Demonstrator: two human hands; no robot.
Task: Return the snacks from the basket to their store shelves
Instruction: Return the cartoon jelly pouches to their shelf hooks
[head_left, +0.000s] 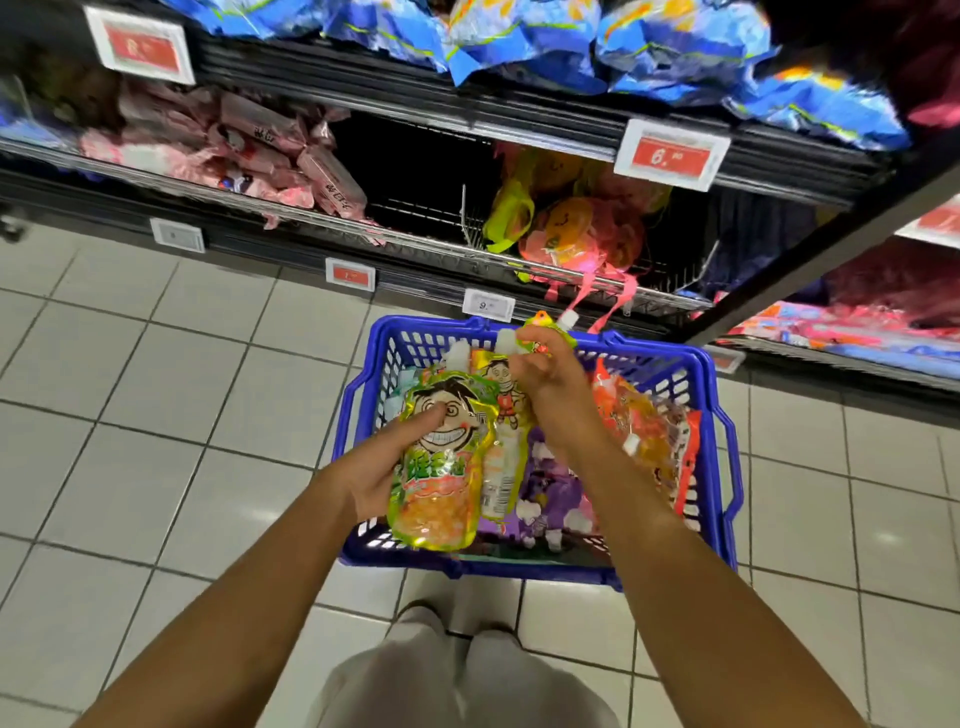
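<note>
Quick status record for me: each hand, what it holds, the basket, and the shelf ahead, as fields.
left hand: grips a green jelly pouch, thumb on its front
right hand: pinches a second pouch near its white cap
basket: blue, on the tiled floor, more pouches inside
shelf ahead: netted snack bags at right, pink packets at left, dark gap between
upper shelf: blue bags

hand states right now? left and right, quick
Left hand: closed on the green jelly pouch, thumb across its front.
Right hand: closed on a second green pouch, lifted above the blue basket.
</note>
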